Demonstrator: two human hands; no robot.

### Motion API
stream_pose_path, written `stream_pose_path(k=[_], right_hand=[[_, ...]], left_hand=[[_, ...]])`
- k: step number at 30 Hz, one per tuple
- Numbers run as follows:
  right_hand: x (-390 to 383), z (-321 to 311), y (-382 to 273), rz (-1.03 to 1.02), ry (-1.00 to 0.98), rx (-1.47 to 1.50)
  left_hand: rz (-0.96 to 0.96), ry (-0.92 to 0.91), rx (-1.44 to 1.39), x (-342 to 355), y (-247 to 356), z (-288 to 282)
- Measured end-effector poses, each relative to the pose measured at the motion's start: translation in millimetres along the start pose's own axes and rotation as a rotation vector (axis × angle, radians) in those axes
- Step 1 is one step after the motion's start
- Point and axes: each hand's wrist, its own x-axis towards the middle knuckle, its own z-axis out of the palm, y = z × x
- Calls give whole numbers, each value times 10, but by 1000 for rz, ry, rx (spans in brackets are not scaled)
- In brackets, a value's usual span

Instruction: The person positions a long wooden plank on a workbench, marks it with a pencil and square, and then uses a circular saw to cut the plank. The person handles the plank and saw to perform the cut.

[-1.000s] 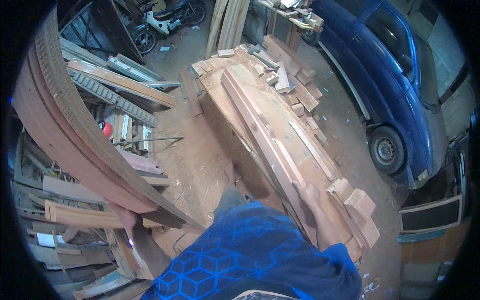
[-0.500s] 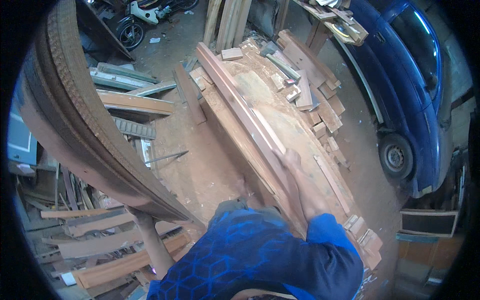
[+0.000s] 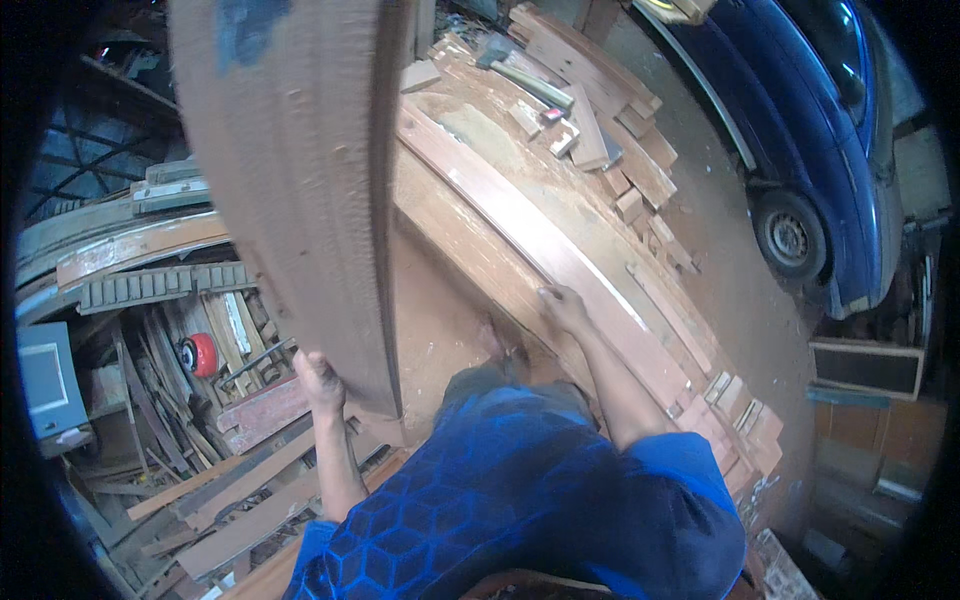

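A large, wide brown plank (image 3: 300, 170) rises tall on my left, its rough grain showing and a bluish patch near its top. My left hand (image 3: 320, 380) grips its lower left edge, thumb visible, with the other fingers partly hidden. On the workbench (image 3: 470, 270) a long pinkish board (image 3: 520, 240) lies with a broad, smooth face upward. My right hand (image 3: 566, 308) is over the board's left edge and the bench edge, fingers loosely bent and apart, apparently holding nothing; whether it touches the wood I cannot tell.
A hammer (image 3: 530, 80) and several offcuts (image 3: 590, 130) lie along the bench's far right side. A blue car (image 3: 800, 130) stands to the right. Stacked boards and scrap wood (image 3: 150, 400) fill the left floor, with a red wheel (image 3: 200, 354) among them.
The large plank has swung rightward and more upright, now showing its broad face. The pinkish board has turned from its edge to lie flat. My right hand has let go of it and shifted left.
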Motion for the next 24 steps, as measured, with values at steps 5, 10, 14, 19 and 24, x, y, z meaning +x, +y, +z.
stream_pose_path(k=[5, 10, 14, 19, 24], right_hand=[[-1056, -1387, -723, 123, 306, 418], [-1776, -3107, -1630, -443, 590, 550], [-2195, -3850, -2047, -720, 494, 686], [-2674, -4467, -2620, -750, 677, 929], [-3788, -5603, -1590, -803, 1111, 258]], left_hand=[[-22, -199, -102, 3, 375, 499], [18, -346, -144, -267, 831, 960], [3, -476, -165, -680, 1072, 1358], [83, -670, -70, -1112, 1422, 1714], [223, -826, -42, -1529, 2022, 2132]])
